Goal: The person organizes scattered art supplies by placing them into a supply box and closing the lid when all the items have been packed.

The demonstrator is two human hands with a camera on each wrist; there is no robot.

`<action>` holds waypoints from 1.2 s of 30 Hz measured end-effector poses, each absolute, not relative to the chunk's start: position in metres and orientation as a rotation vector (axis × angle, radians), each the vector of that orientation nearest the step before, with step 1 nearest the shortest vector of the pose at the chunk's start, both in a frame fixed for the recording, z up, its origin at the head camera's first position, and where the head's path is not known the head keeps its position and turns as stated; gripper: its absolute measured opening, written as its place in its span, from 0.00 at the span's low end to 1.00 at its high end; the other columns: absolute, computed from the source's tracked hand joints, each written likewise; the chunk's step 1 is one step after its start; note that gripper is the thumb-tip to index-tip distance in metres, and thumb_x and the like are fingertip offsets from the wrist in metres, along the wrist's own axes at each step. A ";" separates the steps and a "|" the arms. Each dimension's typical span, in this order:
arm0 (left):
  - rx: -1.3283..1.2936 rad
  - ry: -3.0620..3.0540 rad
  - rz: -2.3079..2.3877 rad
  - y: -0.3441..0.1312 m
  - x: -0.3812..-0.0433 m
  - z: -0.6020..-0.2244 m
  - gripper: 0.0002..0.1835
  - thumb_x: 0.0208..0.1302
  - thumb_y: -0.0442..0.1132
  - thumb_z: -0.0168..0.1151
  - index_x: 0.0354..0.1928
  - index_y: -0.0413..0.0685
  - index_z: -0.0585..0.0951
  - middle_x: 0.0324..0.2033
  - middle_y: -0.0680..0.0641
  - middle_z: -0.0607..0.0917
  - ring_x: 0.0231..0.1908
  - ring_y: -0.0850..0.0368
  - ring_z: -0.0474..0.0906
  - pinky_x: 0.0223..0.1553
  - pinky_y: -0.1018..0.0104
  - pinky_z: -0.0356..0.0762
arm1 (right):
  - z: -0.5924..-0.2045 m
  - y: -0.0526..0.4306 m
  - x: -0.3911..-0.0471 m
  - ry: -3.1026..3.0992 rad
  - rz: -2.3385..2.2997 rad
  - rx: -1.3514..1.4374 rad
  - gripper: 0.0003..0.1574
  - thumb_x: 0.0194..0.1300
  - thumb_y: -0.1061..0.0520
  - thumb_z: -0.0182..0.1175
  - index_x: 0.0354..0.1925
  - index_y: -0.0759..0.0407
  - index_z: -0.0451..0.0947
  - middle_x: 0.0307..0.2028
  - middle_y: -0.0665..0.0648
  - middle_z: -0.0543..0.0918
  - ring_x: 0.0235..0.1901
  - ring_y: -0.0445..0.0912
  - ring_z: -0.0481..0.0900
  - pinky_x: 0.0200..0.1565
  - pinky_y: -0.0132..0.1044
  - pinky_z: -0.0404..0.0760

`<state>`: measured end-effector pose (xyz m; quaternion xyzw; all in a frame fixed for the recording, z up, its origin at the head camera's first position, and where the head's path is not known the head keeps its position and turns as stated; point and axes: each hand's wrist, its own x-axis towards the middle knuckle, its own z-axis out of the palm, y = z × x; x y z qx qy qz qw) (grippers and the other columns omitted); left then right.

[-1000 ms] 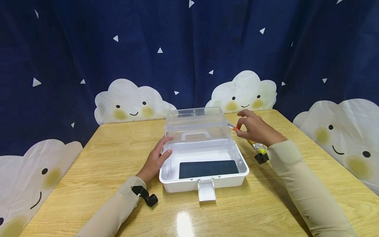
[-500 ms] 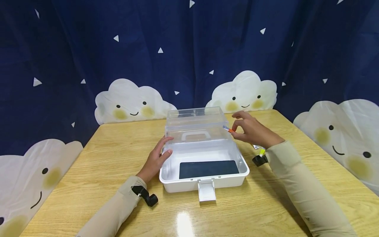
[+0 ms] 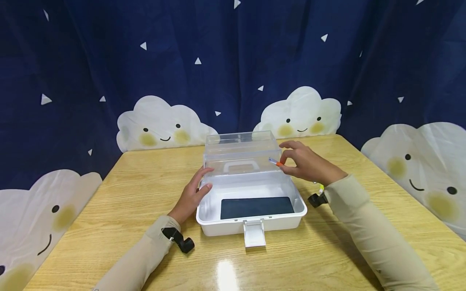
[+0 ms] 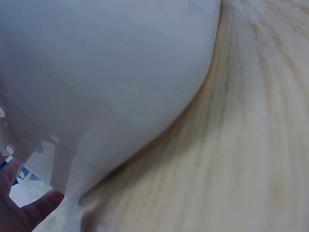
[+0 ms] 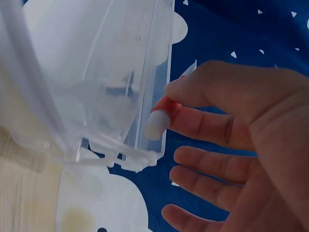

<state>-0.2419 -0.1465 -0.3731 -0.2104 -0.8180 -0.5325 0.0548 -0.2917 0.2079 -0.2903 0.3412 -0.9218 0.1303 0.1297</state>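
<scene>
A white plastic box (image 3: pixel 222 229) stands on the table with its clear lid (image 3: pixel 218 161) raised at the back. A dark flat rectangle (image 3: pixel 257 207) lies on its floor. My left hand (image 3: pixel 188 199) rests on the box's left side, thumb and index fingertip reaching over the rim. My right hand (image 3: pixel 309 161) pinches a small orange paint tube (image 3: pixel 278 164) between thumb and index finger, above the box's back right corner. In the right wrist view the paint tube (image 5: pixel 166 104) shows a white cap and a pale flat end; the other fingers are spread.
The box's white front latch (image 3: pixel 254 235) hangs down. Something yellow (image 3: pixel 321 188) shows on the wooden table (image 3: pixel 145 178), mostly hidden behind the right wrist. A navy curtain (image 3: pixel 233 60) with clouds and triangles hangs beyond the table.
My right hand has moved left and slightly down with the paint tube, from beside the lid to in front of its right part. My left hand and the box have stayed put.
</scene>
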 end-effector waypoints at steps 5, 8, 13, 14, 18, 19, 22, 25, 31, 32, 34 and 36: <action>-0.644 -2.488 -1.612 -0.147 -0.242 -0.373 0.26 0.73 0.41 0.50 0.70 0.50 0.62 0.75 0.41 0.48 0.73 0.41 0.44 0.62 0.32 0.54 | -0.290 0.203 -0.288 -2.722 0.387 0.983 0.05 0.60 0.56 0.65 0.33 0.57 0.83 0.60 0.68 0.72 0.58 0.63 0.70 0.54 0.58 0.74; -0.648 -2.485 -1.610 -0.147 -0.242 -0.373 0.26 0.73 0.41 0.50 0.70 0.50 0.62 0.75 0.41 0.48 0.73 0.41 0.44 0.62 0.32 0.54 | -0.291 0.202 -0.288 -2.737 0.388 0.976 0.05 0.61 0.55 0.65 0.33 0.56 0.83 0.60 0.68 0.72 0.58 0.64 0.70 0.54 0.58 0.74; -0.650 -2.476 -1.612 -0.147 -0.243 -0.373 0.26 0.73 0.42 0.51 0.70 0.49 0.63 0.75 0.41 0.49 0.73 0.41 0.44 0.62 0.33 0.54 | -0.291 0.202 -0.287 -2.750 0.389 0.970 0.04 0.61 0.55 0.65 0.34 0.55 0.83 0.61 0.68 0.72 0.58 0.63 0.71 0.54 0.58 0.74; -0.650 -2.476 -1.612 -0.147 -0.243 -0.373 0.26 0.73 0.42 0.51 0.70 0.49 0.63 0.75 0.41 0.49 0.73 0.41 0.44 0.62 0.33 0.54 | -0.292 0.201 -0.287 -2.754 0.390 0.966 0.04 0.61 0.55 0.65 0.34 0.55 0.83 0.61 0.67 0.71 0.58 0.63 0.70 0.54 0.58 0.74; -0.647 -2.476 -1.613 -0.147 -0.243 -0.374 0.26 0.73 0.42 0.51 0.70 0.50 0.63 0.75 0.41 0.49 0.73 0.41 0.44 0.62 0.33 0.54 | -0.292 0.200 -0.287 -2.762 0.396 0.962 0.04 0.61 0.54 0.65 0.33 0.53 0.83 0.61 0.68 0.71 0.59 0.64 0.69 0.54 0.59 0.73; -0.646 -2.478 -1.613 -0.147 -0.243 -0.374 0.26 0.73 0.42 0.51 0.70 0.50 0.63 0.75 0.41 0.49 0.73 0.41 0.44 0.62 0.33 0.54 | -0.293 0.200 -0.287 -2.760 0.398 0.965 0.04 0.61 0.54 0.65 0.33 0.53 0.83 0.61 0.68 0.71 0.59 0.64 0.69 0.54 0.59 0.73; -0.644 -2.482 -1.617 -0.147 -0.243 -0.374 0.26 0.73 0.42 0.51 0.70 0.51 0.63 0.75 0.41 0.48 0.73 0.42 0.44 0.62 0.33 0.54 | -0.293 0.199 -0.286 -2.745 0.397 0.981 0.03 0.61 0.54 0.66 0.32 0.53 0.83 0.61 0.68 0.71 0.57 0.65 0.71 0.53 0.59 0.75; -0.645 -2.483 -1.620 -0.147 -0.244 -0.375 0.26 0.73 0.42 0.51 0.70 0.51 0.63 0.75 0.42 0.48 0.73 0.42 0.44 0.62 0.32 0.53 | -0.294 0.197 -0.286 -2.732 0.387 0.989 0.04 0.61 0.54 0.66 0.32 0.53 0.82 0.61 0.69 0.71 0.56 0.65 0.72 0.52 0.58 0.76; -0.664 -2.468 -1.606 -0.148 -0.245 -0.376 0.26 0.73 0.42 0.51 0.70 0.49 0.63 0.75 0.41 0.49 0.73 0.42 0.44 0.62 0.33 0.55 | -0.295 0.196 -0.286 -2.725 0.360 0.990 0.03 0.59 0.55 0.67 0.30 0.51 0.82 0.61 0.69 0.71 0.57 0.66 0.71 0.53 0.60 0.73; -0.667 -2.466 -1.604 -0.148 -0.245 -0.376 0.26 0.73 0.42 0.51 0.70 0.49 0.63 0.75 0.41 0.49 0.73 0.43 0.44 0.62 0.33 0.55 | -0.295 0.196 -0.286 -2.725 0.356 0.990 0.03 0.59 0.55 0.68 0.30 0.51 0.82 0.61 0.69 0.71 0.57 0.66 0.71 0.53 0.61 0.73; -0.669 -2.464 -1.603 -0.148 -0.245 -0.376 0.26 0.73 0.42 0.51 0.70 0.49 0.63 0.75 0.41 0.49 0.73 0.43 0.44 0.62 0.33 0.56 | -0.295 0.196 -0.286 -2.726 0.349 0.989 0.03 0.59 0.55 0.68 0.30 0.51 0.82 0.61 0.69 0.71 0.57 0.66 0.70 0.53 0.62 0.72; -0.670 -2.464 -1.603 -0.148 -0.245 -0.376 0.26 0.73 0.42 0.51 0.70 0.49 0.63 0.75 0.41 0.49 0.73 0.42 0.44 0.62 0.33 0.56 | -0.295 0.196 -0.286 -2.728 0.346 0.984 0.03 0.59 0.55 0.68 0.30 0.50 0.82 0.61 0.68 0.70 0.57 0.66 0.70 0.53 0.63 0.72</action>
